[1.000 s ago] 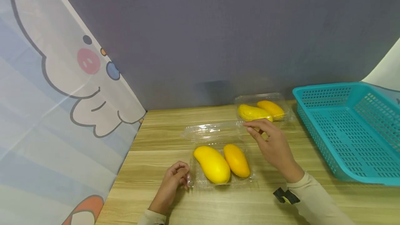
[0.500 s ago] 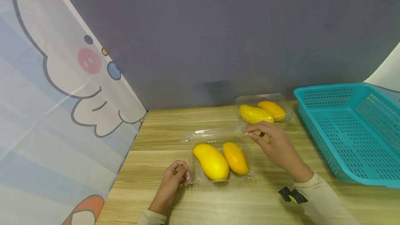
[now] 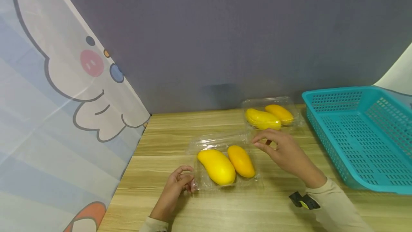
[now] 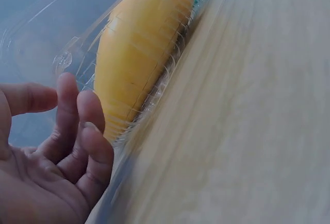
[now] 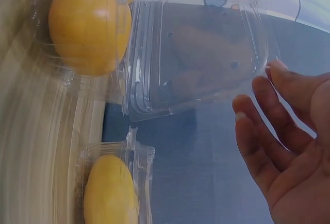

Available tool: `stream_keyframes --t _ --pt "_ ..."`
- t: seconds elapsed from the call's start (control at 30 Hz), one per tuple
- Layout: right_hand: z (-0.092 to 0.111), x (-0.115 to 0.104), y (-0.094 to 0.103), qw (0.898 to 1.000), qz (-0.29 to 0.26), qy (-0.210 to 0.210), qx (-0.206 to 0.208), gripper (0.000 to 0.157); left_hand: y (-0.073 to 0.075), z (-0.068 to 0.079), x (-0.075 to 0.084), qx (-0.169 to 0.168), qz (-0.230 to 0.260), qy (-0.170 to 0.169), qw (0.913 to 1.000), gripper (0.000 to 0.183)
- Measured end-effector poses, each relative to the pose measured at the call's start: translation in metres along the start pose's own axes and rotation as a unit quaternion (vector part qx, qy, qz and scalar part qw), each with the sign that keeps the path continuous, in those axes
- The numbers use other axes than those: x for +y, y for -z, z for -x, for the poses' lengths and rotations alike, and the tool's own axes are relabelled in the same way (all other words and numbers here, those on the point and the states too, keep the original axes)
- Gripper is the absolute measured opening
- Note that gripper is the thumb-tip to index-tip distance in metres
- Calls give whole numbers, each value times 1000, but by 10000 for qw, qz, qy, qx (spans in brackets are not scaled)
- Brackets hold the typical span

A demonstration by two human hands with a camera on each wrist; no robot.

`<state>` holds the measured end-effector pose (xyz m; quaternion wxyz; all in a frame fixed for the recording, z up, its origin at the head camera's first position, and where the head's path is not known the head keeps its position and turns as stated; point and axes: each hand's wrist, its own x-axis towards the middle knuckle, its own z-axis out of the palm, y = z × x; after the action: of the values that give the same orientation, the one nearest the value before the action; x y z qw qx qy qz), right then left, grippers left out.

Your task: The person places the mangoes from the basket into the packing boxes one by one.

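In front of me lies a clear plastic clamshell container [image 3: 225, 188] with two yellow mangoes [image 3: 216, 167] [image 3: 241, 162] in its base. Its lid [image 3: 219, 139] stands tilted up along the far side. My right hand [image 3: 286, 151] pinches the lid's right edge between thumb and forefinger; the right wrist view shows the same pinch on the lid's corner. At the base's front left corner, my left hand [image 3: 177, 183] has curled fingers and holds the rim. Clear plastic makes the left fingertips' exact contact hard to see.
Farther back, a second clamshell container [image 3: 267, 100] with two mangoes [image 3: 263, 118] [image 3: 279, 113] is shut. A turquoise plastic basket [image 3: 346, 153] stands at the right. A grey wall [image 3: 225, 38] borders the table's [image 3: 161, 135] far edge; a cartoon-printed sheet [image 3: 64, 117] hangs left.
The lid has swung forward, toward me, over its hinge. My right hand has come nearer with it, and the container has shifted slightly. The left hand has stayed at the corner.
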<state>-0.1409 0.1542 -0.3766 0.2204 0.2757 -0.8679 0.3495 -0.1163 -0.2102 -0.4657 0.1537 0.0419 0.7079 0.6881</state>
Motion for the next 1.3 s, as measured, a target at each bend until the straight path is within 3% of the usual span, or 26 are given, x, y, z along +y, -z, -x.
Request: stream_keyframes --t 0.17,0.4,0.73,0.93,1.1,1.3 --pt "1 1 1 9998 16 177 -103 24 -2 0 0 173 -159 75 9997 28" --pt "1 4 1 9993 88 245 -252 22 -4 0 2 487 -228 110 9985 34" --pt "3 7 -2 9984 160 372 -402 22 2 2 3 -105 -187 -174 9996 55" --pt "3 9 -2 9966 188 507 -615 26 1 0 1 247 -151 -347 9990 54" --pt "4 10 -3 9947 182 455 -900 24 0 -1 1 499 -143 -222 9984 52" --pt "5 10 -4 9918 290 436 -1162 20 1 -1 2 495 -146 -253 9983 52"
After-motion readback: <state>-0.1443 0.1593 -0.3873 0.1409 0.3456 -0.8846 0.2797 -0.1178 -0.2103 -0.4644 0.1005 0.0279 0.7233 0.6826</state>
